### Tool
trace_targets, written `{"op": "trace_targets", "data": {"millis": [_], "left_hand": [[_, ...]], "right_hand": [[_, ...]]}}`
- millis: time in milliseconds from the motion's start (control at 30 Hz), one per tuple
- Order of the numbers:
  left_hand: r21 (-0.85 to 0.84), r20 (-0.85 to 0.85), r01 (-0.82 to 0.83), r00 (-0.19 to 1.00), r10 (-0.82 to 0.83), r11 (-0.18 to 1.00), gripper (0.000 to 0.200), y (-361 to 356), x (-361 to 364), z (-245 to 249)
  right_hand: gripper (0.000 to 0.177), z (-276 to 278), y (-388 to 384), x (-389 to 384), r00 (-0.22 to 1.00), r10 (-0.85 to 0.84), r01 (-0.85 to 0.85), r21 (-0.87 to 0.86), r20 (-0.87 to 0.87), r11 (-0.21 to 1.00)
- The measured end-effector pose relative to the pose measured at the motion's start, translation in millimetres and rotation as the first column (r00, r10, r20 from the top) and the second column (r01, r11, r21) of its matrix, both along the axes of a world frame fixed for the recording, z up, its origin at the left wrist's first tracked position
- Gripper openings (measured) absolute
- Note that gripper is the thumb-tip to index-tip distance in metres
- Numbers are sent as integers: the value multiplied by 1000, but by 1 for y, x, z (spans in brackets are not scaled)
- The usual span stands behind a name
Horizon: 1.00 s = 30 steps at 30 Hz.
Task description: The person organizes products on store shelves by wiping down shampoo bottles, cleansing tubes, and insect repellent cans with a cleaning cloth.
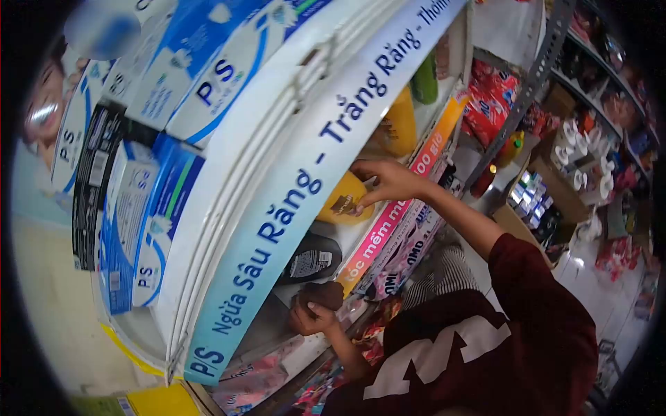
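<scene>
My right hand (392, 186) has its thumb and fingers around a yellow bottle (341, 201) with a brown label, standing on a shelf beneath the toothpaste sign. In my left hand (312, 319) is a bunched brown cloth (323, 295), close to the shelf's front edge. A dark grey bottle (310, 258) with a white printed back label stands between the cloth and the yellow bottle. Farther along the same shelf are another yellow bottle (397, 125) and a green bottle (424, 82). The upper shelf's sign hides part of the bottles.
P/S toothpaste boxes (208, 90) fill the shelf above, behind a curved sign strip (305, 187). OMO packs (409, 253) lie below the pink label strip (378, 239). A metal post (527, 90), red bags (489, 104) and cardboard boxes (555, 180) stand to the right.
</scene>
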<state>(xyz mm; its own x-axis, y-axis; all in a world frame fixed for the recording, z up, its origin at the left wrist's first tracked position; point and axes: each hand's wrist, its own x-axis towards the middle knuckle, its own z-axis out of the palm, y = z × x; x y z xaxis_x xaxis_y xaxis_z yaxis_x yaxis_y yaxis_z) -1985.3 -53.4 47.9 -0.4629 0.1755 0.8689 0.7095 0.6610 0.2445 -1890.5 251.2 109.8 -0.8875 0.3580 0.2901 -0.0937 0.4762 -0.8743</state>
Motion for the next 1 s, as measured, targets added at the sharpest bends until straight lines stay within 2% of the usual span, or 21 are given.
{"op": "trace_targets", "data": {"millis": [100, 233, 367, 400, 500, 533, 633, 667, 767, 800, 900, 1000], "left_hand": [[9, 43, 85, 995, -85, 996, 40, -1, 0, 0], [-26, -21, 64, 998, -65, 998, 41, 4, 0, 3], [-50, -36, 58, 998, -59, 997, 43, -6, -3, -5], [-48, -23, 64, 998, -65, 997, 43, -5, -3, -5], [-31, 17, 61, 998, -60, 998, 42, -2, -1, -4], [-28, 24, 58, 998, -58, 998, 42, -2, -1, -4], [-18, 27, 29, 999, -29, 999, 42, -1, 0, -4], [-17, 27, 22, 999, -22, 1000, 42, -1, 1, -4], [4, 48, 59, 997, -59, 998, 43, -1, 1, -5], [3, 60, 61, 996, -61, 998, 44, -1, 2, -5], [-8, 64, 70, 996, -69, 998, 44, 0, 3, -5], [-23, 27, 78, 997, -77, 997, 44, -5, 0, -8]], "right_hand": [[65, -19, 4, -5, 999, -13, 14, 22, -42, 1000], [68, -13, 0, 1, 999, -40, 40, -7, -20, 999], [67, -27, 13, -6, 996, -31, 34, 36, -87, 999], [69, -26, 13, -6, 994, -5, 1, -40, -112, 999], [65, -30, 12, -6, 989, -81, 88, 56, -124, 995], [54, -25, 14, -6, 987, -46, 39, -52, -154, 998], [47, 10, 20, -12, 934, -358, 353, -141, -13, 925], [40, 3, 24, -27, 872, -489, 488, 51, 14, 871], [26, -1, 19, -45, 844, -522, 419, 463, 118, 781], [19, 0, 18, -43, 891, -451, 393, 411, 51, 823], [22, -27, 21, -82, 793, -607, 577, 374, -47, 726], [29, -27, 25, -78, 865, -500, 462, 338, 32, 820]]}}
